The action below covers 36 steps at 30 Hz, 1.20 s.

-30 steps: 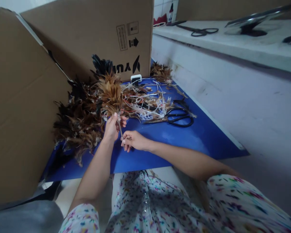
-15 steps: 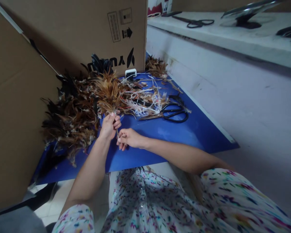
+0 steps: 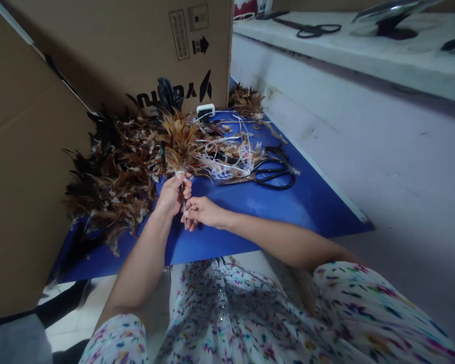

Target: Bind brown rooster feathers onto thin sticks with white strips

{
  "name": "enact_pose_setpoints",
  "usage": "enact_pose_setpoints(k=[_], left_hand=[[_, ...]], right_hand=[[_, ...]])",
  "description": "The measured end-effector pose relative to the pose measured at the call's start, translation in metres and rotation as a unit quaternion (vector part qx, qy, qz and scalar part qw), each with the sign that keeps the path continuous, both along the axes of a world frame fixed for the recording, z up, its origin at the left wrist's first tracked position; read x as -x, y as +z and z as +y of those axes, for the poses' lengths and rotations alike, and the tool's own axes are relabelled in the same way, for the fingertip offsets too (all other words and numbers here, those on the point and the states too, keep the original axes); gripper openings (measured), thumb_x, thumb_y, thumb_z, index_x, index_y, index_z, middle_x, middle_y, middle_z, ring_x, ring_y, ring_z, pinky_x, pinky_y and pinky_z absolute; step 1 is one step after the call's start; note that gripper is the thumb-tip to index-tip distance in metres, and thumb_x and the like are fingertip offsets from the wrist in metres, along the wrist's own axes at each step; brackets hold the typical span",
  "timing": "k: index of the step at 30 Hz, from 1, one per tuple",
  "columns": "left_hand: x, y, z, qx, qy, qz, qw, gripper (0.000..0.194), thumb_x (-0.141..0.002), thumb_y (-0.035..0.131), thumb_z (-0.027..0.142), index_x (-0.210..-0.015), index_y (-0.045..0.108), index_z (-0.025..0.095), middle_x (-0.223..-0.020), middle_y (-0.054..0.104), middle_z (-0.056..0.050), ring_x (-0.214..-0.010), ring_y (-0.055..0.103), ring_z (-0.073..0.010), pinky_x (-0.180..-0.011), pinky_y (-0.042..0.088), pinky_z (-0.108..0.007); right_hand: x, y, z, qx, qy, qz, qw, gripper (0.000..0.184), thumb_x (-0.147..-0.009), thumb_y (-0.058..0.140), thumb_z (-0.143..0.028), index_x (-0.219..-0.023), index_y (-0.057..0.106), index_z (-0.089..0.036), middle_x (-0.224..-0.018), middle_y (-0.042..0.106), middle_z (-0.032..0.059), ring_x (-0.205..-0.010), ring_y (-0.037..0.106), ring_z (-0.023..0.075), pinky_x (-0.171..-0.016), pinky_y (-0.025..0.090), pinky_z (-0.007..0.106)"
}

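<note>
My left hand point(image 3: 171, 194) is closed round the base of a small bundle of tan feathers point(image 3: 179, 141), held upright over a blue mat point(image 3: 296, 202). A thin stick runs down from the bundle. My right hand point(image 3: 200, 212) sits just below and to the right, its fingers pinched on the lower part of that stick. The two hands nearly touch. A heap of brown and black feathers point(image 3: 109, 177) lies on the mat to the left of my hands.
Black scissors point(image 3: 269, 176) and a tangle of white string point(image 3: 231, 156) lie on the mat right of the bundle. Large cardboard boxes point(image 3: 136, 45) stand behind and to the left. A raised white ledge point(image 3: 364, 55) on the right carries more scissors point(image 3: 311, 29).
The feather bundle has tilted slightly right and my hands have drawn closer together. The view has shifted a little.
</note>
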<state>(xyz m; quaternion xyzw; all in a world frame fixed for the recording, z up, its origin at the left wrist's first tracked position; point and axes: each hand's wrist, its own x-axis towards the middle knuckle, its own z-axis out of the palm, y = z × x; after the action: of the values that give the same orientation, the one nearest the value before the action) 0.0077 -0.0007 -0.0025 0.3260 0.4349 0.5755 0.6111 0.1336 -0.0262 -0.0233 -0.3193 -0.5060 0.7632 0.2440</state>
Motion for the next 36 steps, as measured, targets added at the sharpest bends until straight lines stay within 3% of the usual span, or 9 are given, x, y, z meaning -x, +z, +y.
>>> enact_pose_setpoints(k=[9, 16, 20, 23, 29, 36], left_hand=[[-0.006, -0.007, 0.003, 0.012, 0.029, 0.041, 0.999, 0.027, -0.086, 0.070, 0.036, -0.081, 0.062, 0.011, -0.057, 0.060, 0.001, -0.038, 0.044, -0.0046, -0.038, 0.033, -0.018], [-0.004, -0.006, 0.002, 0.049, 0.011, 0.058, 0.997, 0.029, -0.087, 0.068, 0.040, -0.089, 0.062, 0.012, -0.069, 0.068, -0.005, -0.053, 0.063, -0.0120, -0.048, 0.048, -0.021], [-0.003, -0.012, 0.005, 0.066, 0.008, 0.060, 0.996, 0.042, -0.088, 0.062, 0.054, -0.088, 0.063, 0.013, -0.069, 0.068, -0.008, -0.053, 0.064, -0.0151, -0.045, 0.047, -0.024], [-0.001, -0.018, 0.008, 0.062, 0.046, 0.077, 0.994, 0.049, -0.089, 0.056, 0.061, -0.084, 0.064, 0.013, -0.066, 0.067, -0.007, -0.052, 0.062, -0.0156, -0.042, 0.043, -0.024], [0.004, -0.021, 0.012, -0.024, 0.172, 0.147, 0.974, 0.030, -0.088, 0.061, 0.044, -0.079, 0.062, 0.016, -0.060, 0.060, 0.001, -0.043, 0.051, -0.0089, -0.040, 0.032, -0.020], [0.001, -0.024, 0.012, -0.055, 0.148, 0.226, 0.961, 0.010, -0.081, 0.064, 0.025, -0.078, 0.060, 0.017, -0.055, 0.058, 0.004, -0.041, 0.048, -0.0082, -0.039, 0.031, -0.018]], right_hand=[[-0.001, -0.008, 0.001, 0.017, 0.011, 0.029, 0.999, 0.018, -0.085, 0.067, -0.006, -0.075, 0.054, -0.013, -0.061, 0.068, -0.0010, -0.048, 0.064, 0.0098, -0.046, 0.057, 0.020], [-0.002, -0.010, 0.002, 0.006, 0.018, 0.041, 0.999, 0.019, -0.085, 0.063, -0.006, -0.075, 0.051, -0.015, -0.062, 0.068, -0.0012, -0.049, 0.065, 0.0100, -0.046, 0.056, 0.020], [-0.002, -0.009, 0.002, -0.004, 0.013, 0.036, 0.999, 0.019, -0.086, 0.060, -0.004, -0.075, 0.049, -0.015, -0.064, 0.068, -0.0007, -0.050, 0.064, 0.0098, -0.047, 0.056, 0.021], [-0.003, -0.006, 0.003, -0.009, 0.003, 0.023, 1.000, 0.018, -0.088, 0.055, -0.003, -0.076, 0.049, -0.015, -0.063, 0.068, -0.0010, -0.050, 0.063, 0.0095, -0.047, 0.056, 0.021], [-0.009, 0.001, 0.010, -0.038, -0.005, 0.037, 0.999, 0.010, -0.086, 0.057, -0.006, -0.088, 0.052, -0.016, -0.068, 0.068, -0.0015, -0.053, 0.064, 0.0097, -0.048, 0.057, 0.021], [-0.035, 0.008, 0.020, -0.083, -0.010, 0.007, 0.997, 0.011, -0.084, 0.057, -0.007, -0.091, 0.054, -0.015, -0.070, 0.069, -0.0006, -0.052, 0.063, 0.0099, -0.045, 0.054, 0.020]])
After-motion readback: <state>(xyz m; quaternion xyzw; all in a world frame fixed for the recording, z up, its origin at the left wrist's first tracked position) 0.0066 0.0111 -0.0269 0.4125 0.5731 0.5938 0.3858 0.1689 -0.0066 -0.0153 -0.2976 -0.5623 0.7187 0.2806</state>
